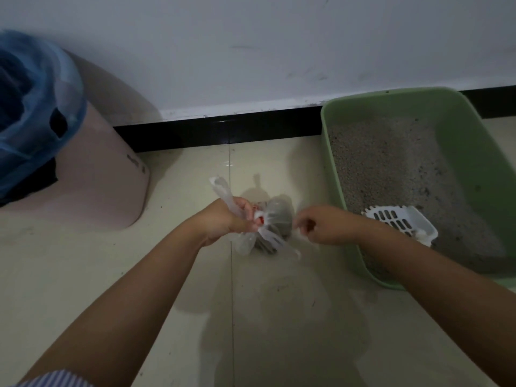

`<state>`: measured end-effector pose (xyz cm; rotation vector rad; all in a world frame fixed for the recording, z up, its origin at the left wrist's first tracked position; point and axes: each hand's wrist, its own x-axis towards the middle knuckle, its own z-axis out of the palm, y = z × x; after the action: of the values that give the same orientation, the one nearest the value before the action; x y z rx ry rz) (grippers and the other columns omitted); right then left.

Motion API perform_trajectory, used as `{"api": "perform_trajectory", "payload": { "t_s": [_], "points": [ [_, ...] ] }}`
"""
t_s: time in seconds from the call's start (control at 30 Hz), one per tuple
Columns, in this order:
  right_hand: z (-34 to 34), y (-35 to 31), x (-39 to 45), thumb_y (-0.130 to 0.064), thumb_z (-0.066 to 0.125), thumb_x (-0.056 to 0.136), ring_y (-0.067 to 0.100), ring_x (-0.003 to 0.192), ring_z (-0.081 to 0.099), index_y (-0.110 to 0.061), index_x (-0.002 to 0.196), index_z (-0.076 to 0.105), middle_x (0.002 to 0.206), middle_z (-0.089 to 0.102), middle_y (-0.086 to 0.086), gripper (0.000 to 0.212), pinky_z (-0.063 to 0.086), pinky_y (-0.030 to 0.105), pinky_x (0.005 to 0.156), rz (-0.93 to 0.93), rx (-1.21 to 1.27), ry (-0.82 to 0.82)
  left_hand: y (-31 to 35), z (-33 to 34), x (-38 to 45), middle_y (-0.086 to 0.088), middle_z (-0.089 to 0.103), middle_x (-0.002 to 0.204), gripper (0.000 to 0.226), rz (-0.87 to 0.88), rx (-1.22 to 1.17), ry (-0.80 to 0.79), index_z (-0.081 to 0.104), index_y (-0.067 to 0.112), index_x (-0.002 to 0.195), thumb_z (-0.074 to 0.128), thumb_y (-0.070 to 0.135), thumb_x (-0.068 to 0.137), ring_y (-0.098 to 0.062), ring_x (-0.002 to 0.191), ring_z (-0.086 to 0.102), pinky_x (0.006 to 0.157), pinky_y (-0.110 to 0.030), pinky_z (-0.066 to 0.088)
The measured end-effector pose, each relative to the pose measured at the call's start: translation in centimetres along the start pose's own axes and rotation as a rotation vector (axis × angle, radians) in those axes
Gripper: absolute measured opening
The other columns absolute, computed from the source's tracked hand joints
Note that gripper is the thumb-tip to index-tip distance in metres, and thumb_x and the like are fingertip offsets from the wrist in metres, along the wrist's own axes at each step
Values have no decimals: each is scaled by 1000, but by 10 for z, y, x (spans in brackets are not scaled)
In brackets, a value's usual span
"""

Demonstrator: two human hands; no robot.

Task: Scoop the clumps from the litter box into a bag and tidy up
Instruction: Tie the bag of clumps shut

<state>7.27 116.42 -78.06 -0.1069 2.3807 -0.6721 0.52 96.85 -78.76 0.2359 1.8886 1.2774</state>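
A small clear plastic bag (275,219) holding grey litter clumps hangs just above the tiled floor in the middle. My left hand (226,220) grips one of its white handles, whose end sticks up past my fist. My right hand (321,224) sits just right of the bag with fingers pinched together; a thin handle strand trails toward it, blurred. The green litter box (335,174) stands at the right against the wall, with grey litter inside. A white slotted scoop (402,222) lies in its near end, behind my right wrist.
A pink bin (103,174) lined with a blue bag (33,107) stands at the left by the wall. A black skirting board (223,132) runs along the wall's base. Beige floor tiles spread between the bin and the litter box.
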Motion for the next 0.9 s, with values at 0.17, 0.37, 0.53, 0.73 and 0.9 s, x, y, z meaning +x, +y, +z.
{"api": "perform_trajectory", "payload": {
  "t_s": [0.17, 0.37, 0.53, 0.73, 0.9],
  "points": [
    [11, -2, 12, -14, 59, 86, 23, 133, 35, -14, 142, 33, 145, 38, 8, 61, 29, 29, 109, -55, 33, 129, -7, 9, -2, 5, 55, 52, 41, 61, 99, -17, 45, 11, 53, 58, -21, 76, 5, 48, 54, 55, -12, 48],
    [32, -4, 26, -18, 49, 94, 17, 67, 45, -11, 71, 57, 66, 46, 0, 25, 31, 19, 58, -105, 58, 141, -11, 11, 7, -9, 56, 68, 40, 114, 33, 304, 46, 12, 52, 61, -16, 77, -26, 79, 60, 76, -35, 51],
    [32, -15, 26, -13, 50, 93, 17, 65, 37, -16, 54, 36, 54, 29, -7, 42, 24, 15, 51, -203, 67, 190, -16, 20, 21, -4, 45, 72, 21, 138, 223, 611, 46, 9, 66, 58, -1, 80, -22, 77, 47, 62, -23, 38],
    [35, -8, 25, -15, 47, 94, 17, 64, 38, -19, 53, 34, 55, 32, -7, 44, 23, 30, 55, -144, 20, 125, -8, 22, 26, -3, 51, 73, 22, -103, 120, 420, 49, 12, 75, 45, -6, 88, -22, 74, 51, 58, -24, 40],
    [34, -1, 22, -17, 46, 96, 14, 75, 39, -13, 75, 46, 59, 30, -9, 21, 24, 28, 56, -102, 20, 123, -9, 13, 17, -7, 58, 57, 31, -98, -516, 185, 48, 8, 72, 31, -15, 86, -15, 49, 56, 54, -23, 40]
  ]
}}
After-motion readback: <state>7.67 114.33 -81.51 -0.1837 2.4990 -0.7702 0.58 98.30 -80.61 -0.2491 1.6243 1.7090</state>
